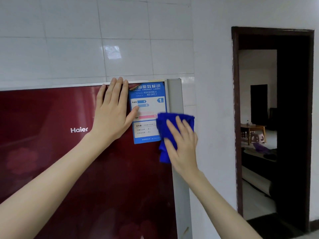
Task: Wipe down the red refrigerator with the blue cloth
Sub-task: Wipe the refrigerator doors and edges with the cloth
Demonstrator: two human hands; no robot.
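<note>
The red refrigerator (pixel 51 152) fills the lower left, its glossy door carrying a white brand name and faint flower patterns. A blue energy label (pixel 148 104) sticks to the door's top right corner. My left hand (pixel 112 114) lies flat and open on the door just left of the label, fingertips reaching the top edge. My right hand (pixel 183 145) presses the folded blue cloth (pixel 165 128) against the door's right edge, over the label's lower right corner. The cloth's top edge is blurred.
The fridge's grey side panel (pixel 176 94) stands against a white tiled wall (pixel 120 40). To the right a dark-framed doorway (pixel 274 118) leads into another room with a small wooden table (pixel 253 128) and a plastic stool (pixel 257 138).
</note>
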